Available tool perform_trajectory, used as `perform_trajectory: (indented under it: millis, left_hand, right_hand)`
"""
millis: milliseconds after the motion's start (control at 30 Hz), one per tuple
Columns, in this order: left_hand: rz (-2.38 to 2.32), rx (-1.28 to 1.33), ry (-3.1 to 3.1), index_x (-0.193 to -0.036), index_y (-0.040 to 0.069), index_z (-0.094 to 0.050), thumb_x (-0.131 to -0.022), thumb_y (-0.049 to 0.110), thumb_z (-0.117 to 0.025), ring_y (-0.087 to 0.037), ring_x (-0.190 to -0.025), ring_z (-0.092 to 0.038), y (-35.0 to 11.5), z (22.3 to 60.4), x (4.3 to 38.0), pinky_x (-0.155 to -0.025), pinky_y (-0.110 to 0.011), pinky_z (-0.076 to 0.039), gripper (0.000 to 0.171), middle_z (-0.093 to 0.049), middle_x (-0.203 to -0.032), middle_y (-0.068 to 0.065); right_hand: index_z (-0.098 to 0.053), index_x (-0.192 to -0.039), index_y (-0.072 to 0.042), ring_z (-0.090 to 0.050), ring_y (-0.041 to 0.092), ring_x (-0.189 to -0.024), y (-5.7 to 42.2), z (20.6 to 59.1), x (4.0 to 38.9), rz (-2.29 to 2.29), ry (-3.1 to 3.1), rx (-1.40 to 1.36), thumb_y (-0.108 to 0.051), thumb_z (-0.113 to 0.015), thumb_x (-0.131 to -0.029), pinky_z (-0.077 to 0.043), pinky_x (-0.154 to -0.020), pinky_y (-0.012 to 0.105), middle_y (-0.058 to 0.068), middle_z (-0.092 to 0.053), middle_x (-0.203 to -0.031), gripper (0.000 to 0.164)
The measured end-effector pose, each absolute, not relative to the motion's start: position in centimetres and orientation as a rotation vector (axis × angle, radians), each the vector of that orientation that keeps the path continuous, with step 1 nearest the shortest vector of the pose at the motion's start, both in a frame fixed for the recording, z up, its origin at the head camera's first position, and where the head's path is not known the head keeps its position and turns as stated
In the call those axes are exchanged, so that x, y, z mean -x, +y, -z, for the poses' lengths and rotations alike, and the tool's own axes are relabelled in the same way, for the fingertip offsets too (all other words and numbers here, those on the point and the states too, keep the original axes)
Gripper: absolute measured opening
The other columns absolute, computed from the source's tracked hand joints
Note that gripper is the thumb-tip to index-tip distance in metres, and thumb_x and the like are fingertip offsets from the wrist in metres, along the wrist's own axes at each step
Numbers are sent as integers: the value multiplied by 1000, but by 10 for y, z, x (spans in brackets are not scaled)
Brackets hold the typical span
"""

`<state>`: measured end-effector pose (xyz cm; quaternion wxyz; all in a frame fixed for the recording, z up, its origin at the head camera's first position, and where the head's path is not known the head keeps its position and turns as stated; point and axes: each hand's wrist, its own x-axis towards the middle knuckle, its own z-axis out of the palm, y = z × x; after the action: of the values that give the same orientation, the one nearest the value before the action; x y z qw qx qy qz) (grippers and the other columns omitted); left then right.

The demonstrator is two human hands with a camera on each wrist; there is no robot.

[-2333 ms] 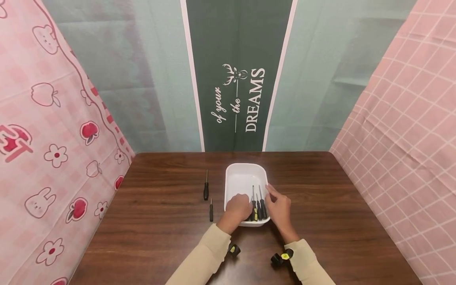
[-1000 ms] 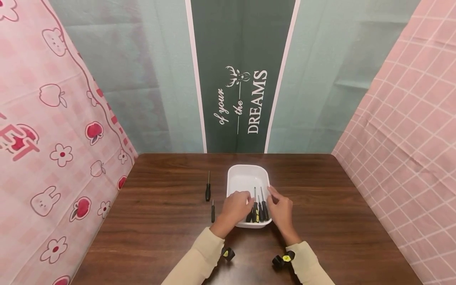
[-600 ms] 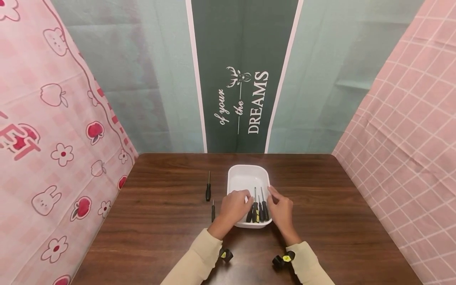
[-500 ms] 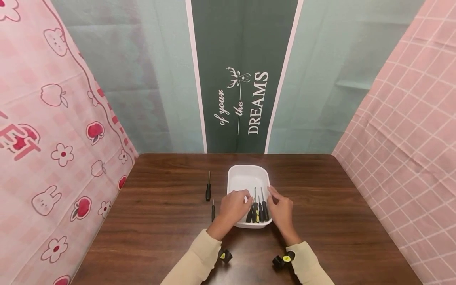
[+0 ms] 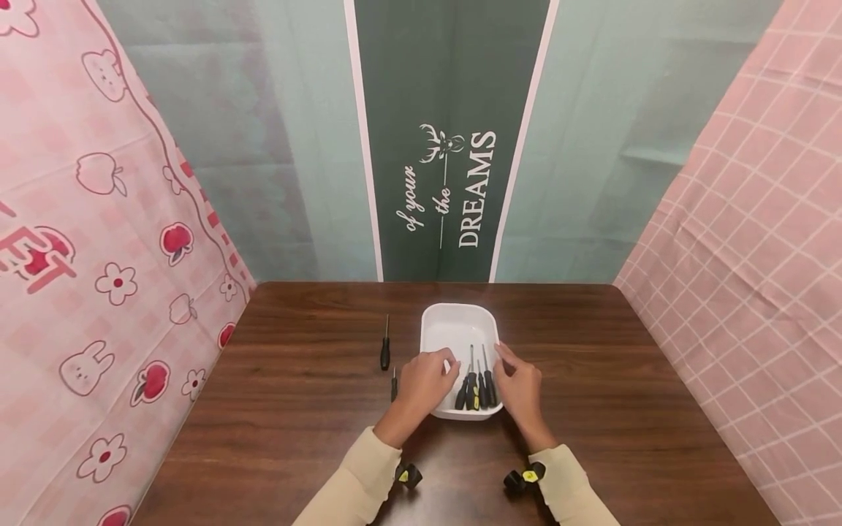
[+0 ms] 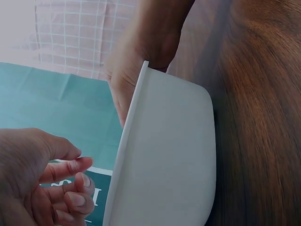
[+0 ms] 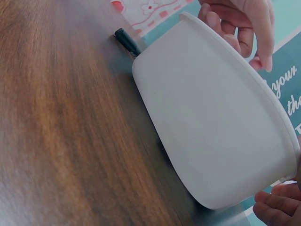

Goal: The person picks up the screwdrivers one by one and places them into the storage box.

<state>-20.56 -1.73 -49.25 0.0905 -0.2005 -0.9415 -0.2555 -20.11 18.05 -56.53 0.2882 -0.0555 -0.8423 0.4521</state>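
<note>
A white plastic tray [image 5: 454, 321] stands on the table. Several screwdrivers [image 5: 473, 394] lie side by side in its right half, with black or black-and-yellow handles toward the near wall and shafts pointing away. My left hand [image 5: 424, 380] hovers over the tray's left rim, fingers loosely bent and nothing between them; the left wrist view shows the hand [image 6: 51, 179] beside the rim. At the right side, my right hand [image 5: 520, 383] holds the tray's rim between thumb and fingers, and its fingertips [image 7: 277, 207] show against the outer wall in the right wrist view.
Left of the tray, a black-handled screwdriver [image 5: 384, 354] lies on the brown wooden table [image 5: 296, 409]. A smaller screwdriver [image 5: 394, 386] lies nearer, partly covered by my left hand. Pink printed cloths hang at both sides, and a green curtain [image 5: 454, 88] hangs behind.
My left hand has drawn back leftward from the screwdrivers, uncovering the leftmost one in the tray, and now overlaps the small screwdriver on the table. My right hand has stayed at the rim.
</note>
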Motion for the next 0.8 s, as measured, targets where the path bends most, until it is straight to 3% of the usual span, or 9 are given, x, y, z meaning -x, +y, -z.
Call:
perform_trajectory:
  millis: [800]
  left_hand:
    - [823, 484, -2794, -89, 19, -71, -95, 30, -71, -8, -51, -41, -41, 495, 199, -48, -26, -32, 12, -44, -57, 10]
  right_hand:
    - [-77, -111, -3, -66, 29, -112, 182, 564, 201, -1207, -2250, 148, 3, -68, -85, -50, -91, 44, 12, -73, -115, 28]
